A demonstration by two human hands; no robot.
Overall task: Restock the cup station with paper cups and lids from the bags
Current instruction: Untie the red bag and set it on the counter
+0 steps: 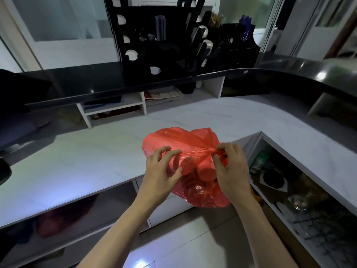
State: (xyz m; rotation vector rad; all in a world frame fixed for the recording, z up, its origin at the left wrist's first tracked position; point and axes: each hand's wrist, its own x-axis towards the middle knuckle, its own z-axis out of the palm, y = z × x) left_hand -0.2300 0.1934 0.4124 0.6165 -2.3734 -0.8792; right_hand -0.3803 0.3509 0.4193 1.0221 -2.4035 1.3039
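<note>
Table (92, 157): white, L-shaped, pale marbled top, running from the left across to the right; open compartments below hold dim, blurred items that cannot be told apart.

Raised counter (81, 84): glossy black ledge behind the table, curving away to the right.

Cup station (173, 37): black rack standing on the raised counter, with round cut-outs down its front; white cup rims show through several of them. Straws or sticks stand in upper slots.

Red bag (193, 144): translucent red plastic, lying at the near inner corner of the table and overhanging its edge. Round stacked shapes show through the film; whether cups or lids cannot be told. Its neck is twisted to a knot on the right side.

Left hand (162, 171): fingers spread and lightly bent, tips pressing on the taut film of the bag's left side, thumb against the lower face.

Right hand (229, 165): fingers drawn together, pinching the knot (219, 151) at the bag's neck.
</note>
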